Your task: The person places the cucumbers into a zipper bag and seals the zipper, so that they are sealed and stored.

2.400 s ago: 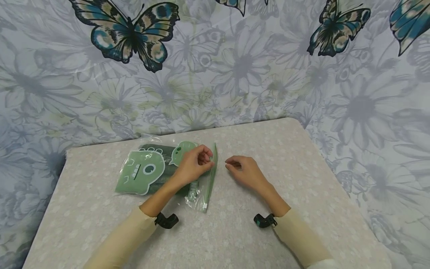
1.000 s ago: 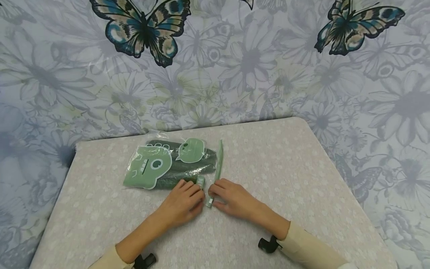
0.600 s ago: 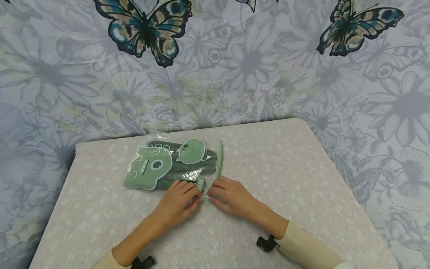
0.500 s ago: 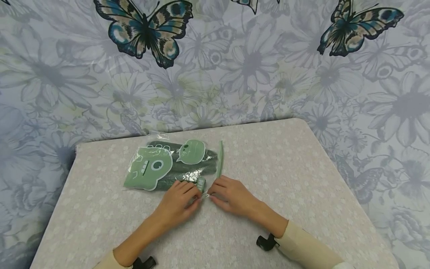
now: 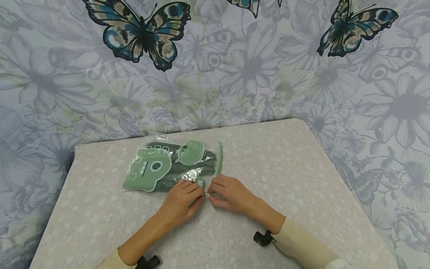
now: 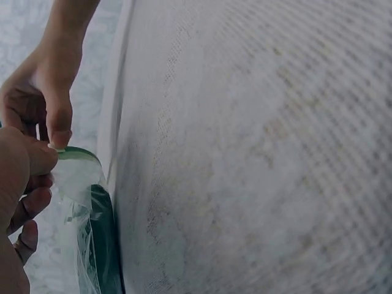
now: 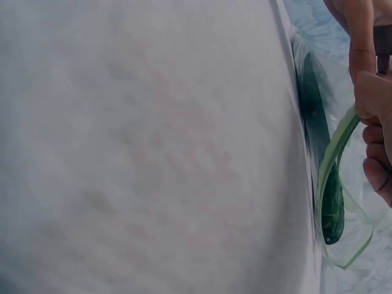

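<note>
A clear slider zip bag (image 5: 146,175) with green cartoon prints lies flat in the head view. Dark green cucumbers (image 5: 206,168) show through it; one cucumber (image 7: 332,211) is plainer in the right wrist view. Along its right side runs a green zip strip (image 5: 220,158), which bends upward at my fingers. At the near corner, my left hand (image 5: 181,200) pinches the bag's edge beside the small white slider (image 5: 207,195). My right hand (image 5: 233,194) pinches the strip at that same corner, thumb and forefinger almost meeting the left ones. Fingers partly hide the slider.
A pale patterned cloth covers the table (image 5: 285,160), and its far edge runs just behind the bag. Beyond hangs a butterfly-print fabric backdrop (image 5: 252,74). Black wrist cameras (image 5: 263,238) sit under both wrists.
Both hands came down to the bag's near corner from above its right side and took hold there. Over the last half second, the fingertips drew slightly closer; the bag stays in place.
</note>
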Demonstrator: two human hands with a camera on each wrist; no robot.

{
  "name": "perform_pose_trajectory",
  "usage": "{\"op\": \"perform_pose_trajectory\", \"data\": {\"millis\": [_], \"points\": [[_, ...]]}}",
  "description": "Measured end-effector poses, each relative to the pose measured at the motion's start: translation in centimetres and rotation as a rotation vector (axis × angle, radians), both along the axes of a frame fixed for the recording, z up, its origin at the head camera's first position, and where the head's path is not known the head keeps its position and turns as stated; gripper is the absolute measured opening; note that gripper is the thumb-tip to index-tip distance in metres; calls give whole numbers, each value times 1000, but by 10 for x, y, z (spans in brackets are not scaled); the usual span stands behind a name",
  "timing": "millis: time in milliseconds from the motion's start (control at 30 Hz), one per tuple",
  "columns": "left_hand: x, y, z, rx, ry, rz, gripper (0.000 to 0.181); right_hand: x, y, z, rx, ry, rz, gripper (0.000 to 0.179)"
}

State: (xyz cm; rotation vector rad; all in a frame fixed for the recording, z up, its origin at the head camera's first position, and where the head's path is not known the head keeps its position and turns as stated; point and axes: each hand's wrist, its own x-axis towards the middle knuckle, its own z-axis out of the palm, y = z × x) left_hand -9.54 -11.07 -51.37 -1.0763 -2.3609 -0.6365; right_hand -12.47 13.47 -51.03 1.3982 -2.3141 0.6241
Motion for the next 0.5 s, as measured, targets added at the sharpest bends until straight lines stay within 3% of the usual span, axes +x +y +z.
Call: {"op": "perform_pose_trajectory", "data": {"millis": [300, 500], "points": [[-1, -4, 5, 48, -22, 18, 13, -27, 4, 7, 207, -74, -121, 19], [-1, -5, 11, 103, -65, 22, 14, -52, 9, 9, 254, -85, -163, 20]]}}
